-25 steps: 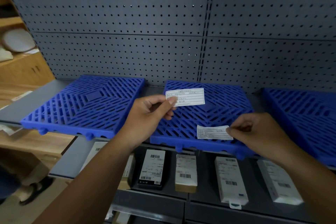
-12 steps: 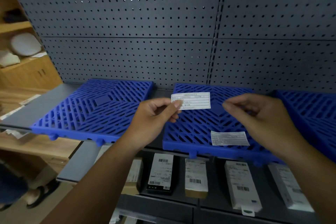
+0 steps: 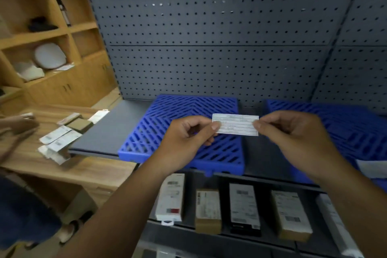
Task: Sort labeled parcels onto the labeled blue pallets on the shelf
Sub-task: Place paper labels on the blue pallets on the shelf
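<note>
Your left hand [image 3: 184, 138] is raised in front of you with the back of the hand toward the camera, fingers curled in and the thumb pressed against the forefinger in a pinch at its right side. Your right hand [image 3: 293, 132] is at about the same height, near the left one but not touching it, thumb and forefinger pinched at its left side, the other fingers loosely folded underneath. The two pinches face each other. Both forearms are bare and rise from the lower edge of the view, the left from the lower left, the right from the lower right, angling in toward each other.
</note>
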The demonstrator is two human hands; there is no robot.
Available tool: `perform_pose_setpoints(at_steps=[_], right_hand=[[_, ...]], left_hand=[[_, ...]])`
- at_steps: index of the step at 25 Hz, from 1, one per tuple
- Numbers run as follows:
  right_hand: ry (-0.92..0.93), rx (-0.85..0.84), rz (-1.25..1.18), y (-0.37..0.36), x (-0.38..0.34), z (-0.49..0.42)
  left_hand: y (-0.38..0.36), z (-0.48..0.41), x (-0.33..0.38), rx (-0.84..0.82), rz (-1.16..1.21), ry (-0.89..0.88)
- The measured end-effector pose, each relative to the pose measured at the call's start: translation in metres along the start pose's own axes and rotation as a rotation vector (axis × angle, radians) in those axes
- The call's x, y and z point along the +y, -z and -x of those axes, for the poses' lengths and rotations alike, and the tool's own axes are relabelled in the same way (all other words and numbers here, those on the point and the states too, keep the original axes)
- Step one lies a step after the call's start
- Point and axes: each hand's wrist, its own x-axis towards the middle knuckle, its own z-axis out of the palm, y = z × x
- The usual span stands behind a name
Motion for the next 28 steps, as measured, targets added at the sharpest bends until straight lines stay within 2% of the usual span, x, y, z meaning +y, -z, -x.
perform_pose_setpoints(at_steps=[4,8,13,18,22,28], right_hand=[[-0.040,-0.043,0.021,-0.077,-0.017,-0.002],[-0.066,-0.061,0.144,-0.114,-0.020,-0.009],[-0.120,-0.100,0.304,-0.127,-0.009,-0.008],[-0.135,-0.152,0.407,-0.130,-0.004,-0.002],[-0.121,-0.142,0.422,-0.131,-0.004,-0.001],[-0.041,-0.090,0.469,-0.131,-0.009,0.005]], left_hand=[[0.075,0.017,-0.014,0.016,-0.139,0.035],[0.109,0.022,-0.028,-0.022,-0.397,-0.025],[0.120,0.021,-0.042,-0.099,-0.579,0.018],[0.117,0.023,-0.045,-0.093,-0.849,-0.101],[0.116,0.025,-0.045,-0.054,-0.802,-0.057],[0.113,0.028,-0.035,-0.080,-0.857,-0.131]])
